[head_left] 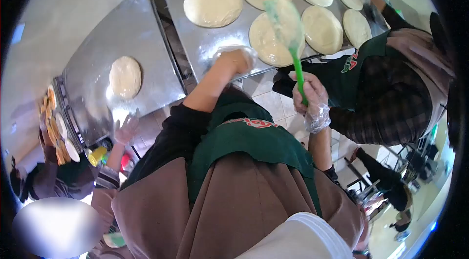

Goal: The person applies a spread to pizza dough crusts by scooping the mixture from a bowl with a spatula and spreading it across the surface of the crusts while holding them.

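My right hand [312, 97], in a clear plastic glove, is closed around the handle of a green spatula [298, 71]. The spatula's broad head is smeared with a pale, creamy coating and rises in front of a dough round [265, 46]. Bent over the metal table's near edge, my left hand [237, 62] has shiny clear plastic about it; whether this is a loose glove or a bowl I cannot make out. Its fingers are hidden. Several flat pale dough rounds lie on the table [205, 46], one of them [213, 4] with a glossy top.
A second metal table [141, 29] to the left bears one dough round [125, 77]; another person's gloved hand [127, 129] is near its edge. On the right, a co-worker in a green apron [359, 66] reaches over the dough. A rack of flat breads [58, 124] stands far left.
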